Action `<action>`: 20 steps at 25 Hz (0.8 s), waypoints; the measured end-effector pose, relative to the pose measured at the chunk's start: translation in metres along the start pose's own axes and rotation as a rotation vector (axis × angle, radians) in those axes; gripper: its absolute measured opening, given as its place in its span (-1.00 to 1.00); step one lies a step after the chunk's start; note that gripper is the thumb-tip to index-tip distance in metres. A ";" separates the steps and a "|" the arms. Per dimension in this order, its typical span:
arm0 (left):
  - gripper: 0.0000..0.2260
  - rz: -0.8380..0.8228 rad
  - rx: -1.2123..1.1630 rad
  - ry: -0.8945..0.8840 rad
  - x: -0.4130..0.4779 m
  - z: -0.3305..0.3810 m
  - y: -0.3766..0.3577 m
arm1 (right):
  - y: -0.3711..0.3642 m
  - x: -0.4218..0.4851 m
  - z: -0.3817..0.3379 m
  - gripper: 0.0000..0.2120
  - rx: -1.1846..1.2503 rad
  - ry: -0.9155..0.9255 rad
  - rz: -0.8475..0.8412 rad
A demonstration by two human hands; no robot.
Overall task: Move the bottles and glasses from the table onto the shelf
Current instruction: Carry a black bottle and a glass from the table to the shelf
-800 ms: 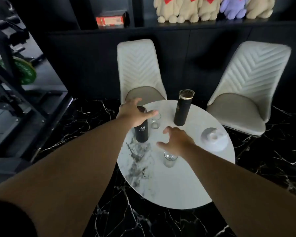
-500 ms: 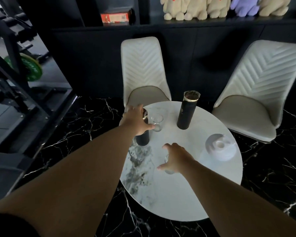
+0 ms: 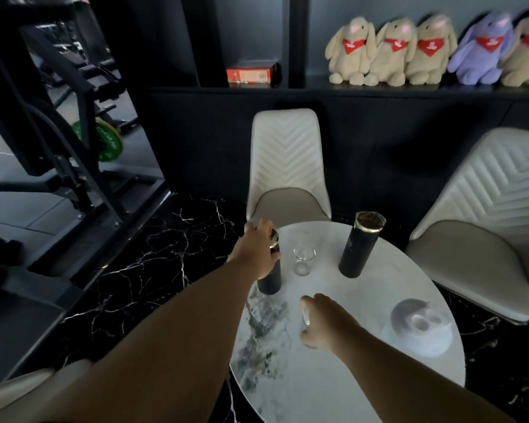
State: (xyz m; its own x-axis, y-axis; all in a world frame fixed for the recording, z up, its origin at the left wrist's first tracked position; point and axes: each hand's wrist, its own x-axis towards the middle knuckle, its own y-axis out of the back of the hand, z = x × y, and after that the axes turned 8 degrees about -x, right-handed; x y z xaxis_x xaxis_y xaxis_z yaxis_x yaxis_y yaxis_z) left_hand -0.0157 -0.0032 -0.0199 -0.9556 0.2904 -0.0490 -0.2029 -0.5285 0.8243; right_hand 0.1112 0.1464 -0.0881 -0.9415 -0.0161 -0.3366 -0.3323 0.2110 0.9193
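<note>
A round white marble table [image 3: 333, 392] carries two black bottles with gold rims and two clear glasses. My left hand [image 3: 255, 251] is wrapped around the upper part of the near-left bottle [image 3: 269, 280], which stands upright on the table. My right hand [image 3: 322, 322] is closed around a small glass [image 3: 305, 317], mostly hidden by my fingers. The second glass [image 3: 303, 259] stands free between the bottles. The other bottle [image 3: 361, 248] stands at the far side. The dark shelf [image 3: 379, 90] runs along the wall behind.
A white round dish [image 3: 419, 329] lies at the table's right. Two cream chairs [image 3: 287, 166] [image 3: 483, 227] stand behind the table. Plush rabbits [image 3: 422, 50] and a red box [image 3: 251, 74] occupy the shelf. Gym equipment [image 3: 58, 141] stands at the left.
Both hands dropped from hovering with spread fingers and closed: the left on the near bottle, the right on the near glass. My view lifted toward the shelf.
</note>
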 end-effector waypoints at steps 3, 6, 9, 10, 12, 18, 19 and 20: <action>-0.51 0.042 0.005 0.030 -0.008 0.005 0.062 | 0.060 0.007 -0.034 -0.57 0.015 0.051 0.041; -0.48 0.113 0.047 0.032 -0.013 0.003 0.146 | 0.124 0.024 -0.077 -0.63 0.009 0.132 0.121; -0.46 0.209 0.062 0.029 -0.009 -0.018 0.236 | 0.185 0.048 -0.135 -0.64 -0.006 0.214 0.184; -0.44 0.234 0.067 0.017 -0.005 -0.028 0.265 | 0.203 0.058 -0.156 -0.63 -0.017 0.233 0.204; -0.38 0.280 0.079 0.006 0.006 -0.054 0.319 | 0.238 0.079 -0.198 -0.60 -0.041 0.252 0.241; -0.31 0.358 0.007 0.007 0.062 -0.155 0.432 | 0.306 0.162 -0.318 -0.58 -0.040 0.242 0.313; -0.29 0.355 -0.002 0.013 0.073 -0.170 0.447 | 0.314 0.177 -0.334 -0.59 -0.031 0.238 0.319; -0.27 0.353 -0.004 0.016 0.085 -0.184 0.463 | 0.322 0.193 -0.349 -0.59 -0.016 0.238 0.334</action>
State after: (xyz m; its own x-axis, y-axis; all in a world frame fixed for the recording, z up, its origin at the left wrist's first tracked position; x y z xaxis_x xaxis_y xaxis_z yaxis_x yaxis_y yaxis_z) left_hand -0.2301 -0.3699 0.2537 -0.9702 0.0766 0.2299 0.1399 -0.5975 0.7896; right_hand -0.1968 -0.1302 0.2141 -0.9838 -0.1756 0.0361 -0.0049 0.2277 0.9737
